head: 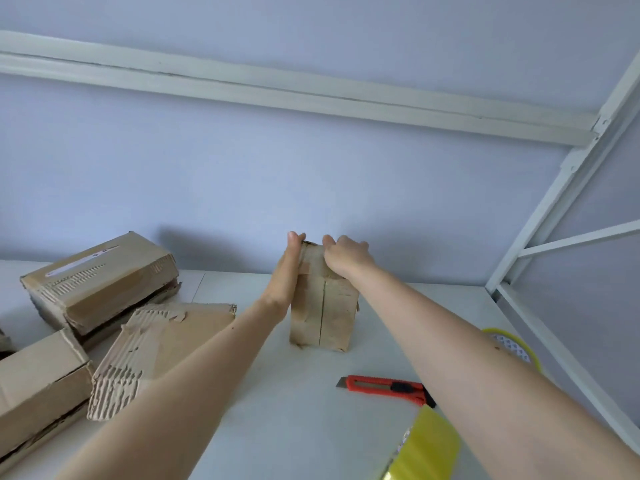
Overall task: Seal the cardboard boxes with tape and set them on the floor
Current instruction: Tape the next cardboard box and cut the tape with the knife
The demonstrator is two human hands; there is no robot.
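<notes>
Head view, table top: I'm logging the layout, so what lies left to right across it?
Stack of cardboard boxes → torn flattened cardboard piece → upright cardboard box held between left hand and right hand → red utility knife → yellow tape roll.

A white table [277,393] fills the lower frame. At centre a small cardboard box [325,313] stands upright; three battered cardboard boxes [100,278] lie at left. A red utility knife [384,388], yellow tape roll [426,445] and yellow-rimmed object [512,344] lie at lower right.

Small cardboard box [323,313] upright on end – split seam facing camera, taped boxes [100,278] left
</notes>
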